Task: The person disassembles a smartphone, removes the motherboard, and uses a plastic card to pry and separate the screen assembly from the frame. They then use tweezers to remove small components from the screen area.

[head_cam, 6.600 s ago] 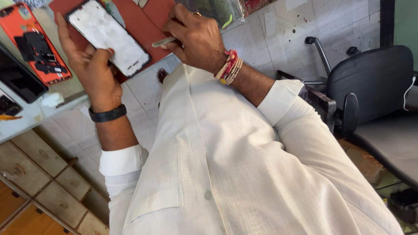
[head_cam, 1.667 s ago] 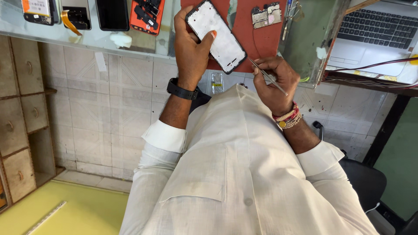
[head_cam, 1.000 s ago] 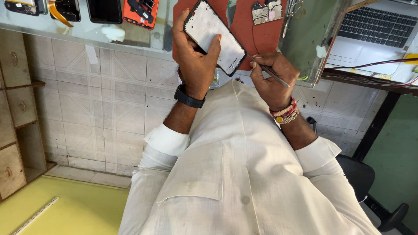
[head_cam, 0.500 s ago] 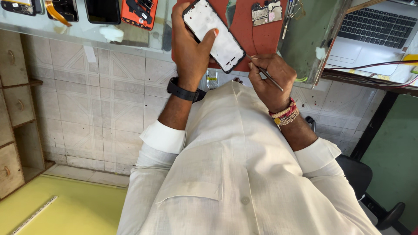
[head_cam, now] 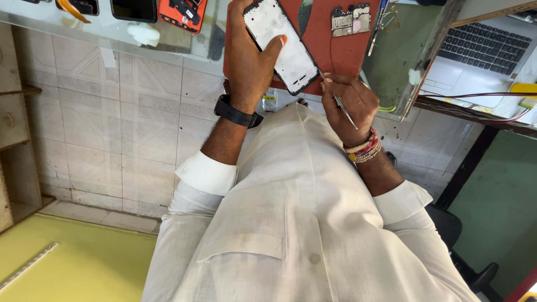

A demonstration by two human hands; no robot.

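Head camera, looking down the front of a white, loosely woven buttoned shirt with rolled cuffs. The left hand is wrapped around a flat rectangular phone frame: pale matte face, thin black rim, rounded corners, thumb pressed across the face and fingers curled behind. A black band watch with a smooth strap sits on that wrist.

The right hand is just beside the lower corner of the phone frame, fingers pinched shut on slim metal tweezers, a thin shiny sliver whose tip I cannot follow to the frame. Braided red and yellow thread bracelets circle the right wrist.

Behind the phone frame lies a rust-red work mat with a dull, rubbery look. Beyond the phone frame on the mat sits a small circuit board, grey with tiny metal shields. Well to the left of the phone frame, on a glass countertop, lie an orange opened phone back with dark parts inside and a glossy black phone. A crumpled white wad rests near them.

Well to the right of the phone frame is a silver laptop with dark keys, red wires trailing along it. Below the phone frame, the counter's front is clad in pale square tiles with faint diagonal relief lines.
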